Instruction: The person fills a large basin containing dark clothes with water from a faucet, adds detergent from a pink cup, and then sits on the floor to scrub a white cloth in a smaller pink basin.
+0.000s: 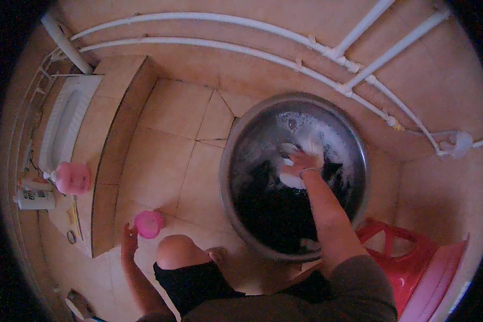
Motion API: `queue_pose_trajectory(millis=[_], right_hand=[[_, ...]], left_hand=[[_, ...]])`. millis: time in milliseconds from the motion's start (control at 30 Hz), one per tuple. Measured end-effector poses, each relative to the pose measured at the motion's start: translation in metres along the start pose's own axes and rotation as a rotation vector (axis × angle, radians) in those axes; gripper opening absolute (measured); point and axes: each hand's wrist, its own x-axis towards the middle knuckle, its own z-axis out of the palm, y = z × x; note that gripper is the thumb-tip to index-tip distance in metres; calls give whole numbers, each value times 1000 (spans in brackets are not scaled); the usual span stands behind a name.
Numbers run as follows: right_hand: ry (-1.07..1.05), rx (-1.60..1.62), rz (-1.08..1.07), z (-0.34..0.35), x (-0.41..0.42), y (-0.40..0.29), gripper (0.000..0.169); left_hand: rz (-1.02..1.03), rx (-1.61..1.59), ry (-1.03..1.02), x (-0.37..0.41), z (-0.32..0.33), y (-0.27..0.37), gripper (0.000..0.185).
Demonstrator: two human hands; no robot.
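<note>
A large round metal basin [227,209] stands on the tiled floor, holding dark water with foam and what looks like dark cloth. My right hand [302,163], with a bracelet at the wrist, reaches into it, fingers spread over a white item [292,180]; whether it grips this item cannot be told. Near my knee, my left hand [131,233] is at the edge of a small pink plastic cup [149,224], its fingers touching or close to the rim. The grip there is too small to make out.
At left, a raised tiled step bears a white squat toilet [66,120], a pink bottle [73,178] and a white bottle [36,200]. White pipes [225,46] run along the wall behind the basin. A red plastic stool [402,257] and a pink tub [438,281] are at lower right.
</note>
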Motion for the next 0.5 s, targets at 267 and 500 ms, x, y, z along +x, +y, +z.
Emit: queue_pose_trajectory(millis=[267,500], right_hand=[[549,1161,-304,18,-14,38,39],[539,896,-318,13,-33,43,31]], left_hand=[[104,-443,-47,22,33,-49,32],[470,28,296,29,32,-37,23]])
